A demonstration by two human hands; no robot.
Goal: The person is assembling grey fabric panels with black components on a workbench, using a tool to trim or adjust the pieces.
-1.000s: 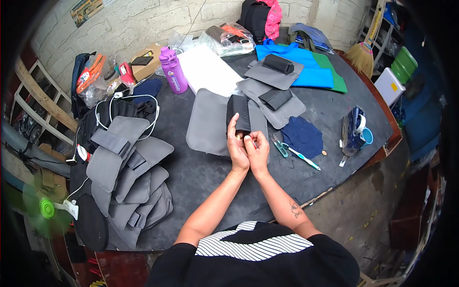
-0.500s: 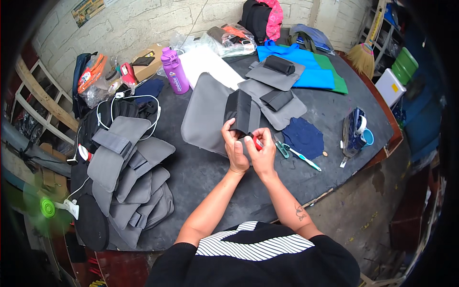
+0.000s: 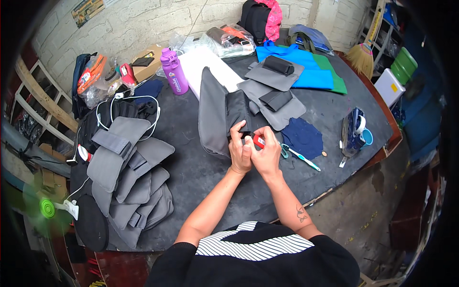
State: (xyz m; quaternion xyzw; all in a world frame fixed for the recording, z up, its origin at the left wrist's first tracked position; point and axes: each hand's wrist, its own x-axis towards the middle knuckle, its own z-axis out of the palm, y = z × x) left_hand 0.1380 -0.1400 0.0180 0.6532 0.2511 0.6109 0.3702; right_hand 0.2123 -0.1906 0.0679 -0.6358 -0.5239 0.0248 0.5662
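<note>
Fan point(image 3: 47, 208): near left, its blades blurred around a green hub.
Pile of grey panels point(image 3: 160, 149): left on the dark table point(image 3: 193, 179), overlapping one another.
Purple bottle point(image 3: 176, 74): upright, far side, left of the middle.
Grey panel point(image 3: 213, 115): middle of the scene, tilted up, with a black sleeve point(image 3: 235, 109) on its right part.
Left hand point(image 3: 240, 152): fingers narrow, holding the black sleeve's near end.
Right hand point(image 3: 267, 157): just beside, fingers curled around a small red object point(image 3: 259, 141).
Navy cloth point(image 3: 302, 136): right, flat.
Toothbrush point(image 3: 306, 160): at the navy cloth's near edge.
</note>
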